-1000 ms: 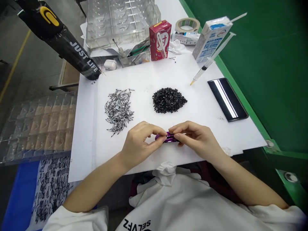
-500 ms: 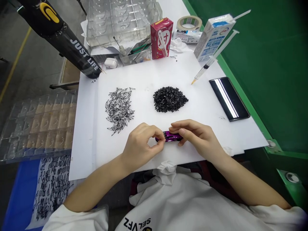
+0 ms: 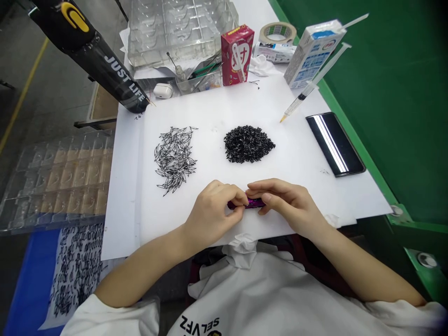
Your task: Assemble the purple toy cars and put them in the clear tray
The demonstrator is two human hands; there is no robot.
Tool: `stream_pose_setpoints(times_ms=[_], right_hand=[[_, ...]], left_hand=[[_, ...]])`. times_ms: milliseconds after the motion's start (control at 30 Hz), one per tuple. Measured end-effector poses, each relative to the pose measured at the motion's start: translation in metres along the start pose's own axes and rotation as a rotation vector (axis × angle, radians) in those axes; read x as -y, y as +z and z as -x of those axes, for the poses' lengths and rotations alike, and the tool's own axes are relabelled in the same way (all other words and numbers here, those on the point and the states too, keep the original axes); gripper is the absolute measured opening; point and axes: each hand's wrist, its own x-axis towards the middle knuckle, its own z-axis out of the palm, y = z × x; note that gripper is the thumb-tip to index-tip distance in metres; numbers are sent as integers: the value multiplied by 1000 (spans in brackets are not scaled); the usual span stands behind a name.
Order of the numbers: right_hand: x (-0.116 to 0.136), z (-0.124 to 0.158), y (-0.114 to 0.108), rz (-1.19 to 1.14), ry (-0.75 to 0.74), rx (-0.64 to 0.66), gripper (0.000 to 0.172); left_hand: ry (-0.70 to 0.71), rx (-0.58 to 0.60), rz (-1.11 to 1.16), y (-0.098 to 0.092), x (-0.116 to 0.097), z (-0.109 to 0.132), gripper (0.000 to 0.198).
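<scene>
Both my hands meet near the front edge of a white sheet (image 3: pixel 217 107). My left hand (image 3: pixel 212 217) and my right hand (image 3: pixel 287 203) are closed on the two ends of a small shiny purple object (image 3: pixel 254 202), which lies low over the sheet and is mostly hidden by my fingers. Behind the hands lies a loose spread of thin black wire-like pieces (image 3: pixel 174 156) to the left. A dense heap of small black parts (image 3: pixel 248 143) lies to the right.
A black phone (image 3: pixel 335 143) lies at the right. A syringe (image 3: pixel 308 91), a white carton (image 3: pixel 311 53), a red carton (image 3: pixel 237 55), a tape roll (image 3: pixel 277 32) and clear plastic trays (image 3: pixel 178 28) stand at the back. A black tube (image 3: pixel 94 58) slants in from the left. More clear trays (image 3: pixel 56 182) sit lower left.
My hands have closed in on the purple object, and less of it shows now. The view has shifted slightly.
</scene>
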Motion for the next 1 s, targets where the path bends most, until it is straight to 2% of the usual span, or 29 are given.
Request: stream_pose_setpoints(times_ms=[100,200,267,333,467,733,867,1000], right_hand=[[-2,3,-1,108,-75,3,19],[-2,3,1,394,-304,-80,20],[-2,1,4,629,-436,-88,28],[-3,-2,7,799,-481,-46,39],[-5,-5,10,907,-474,-3,44],[-5,-5,11,890,-427,2,42],[0,-4,4,866,-383,55,43],[7,0,-4,875,-364,109,44]], left_hand=[[-74,33,-32,4,1,1,16],[-105,22,-103,7,3,1,18],[-110,28,-134,7,4,2,19],[-115,32,-124,6,5,3,20],[-138,71,-75,3,7,4,24],[-194,85,-114,4,3,0,24],[-225,101,-124,2,4,-2,21],[-208,169,-60,-5,8,0,22]])
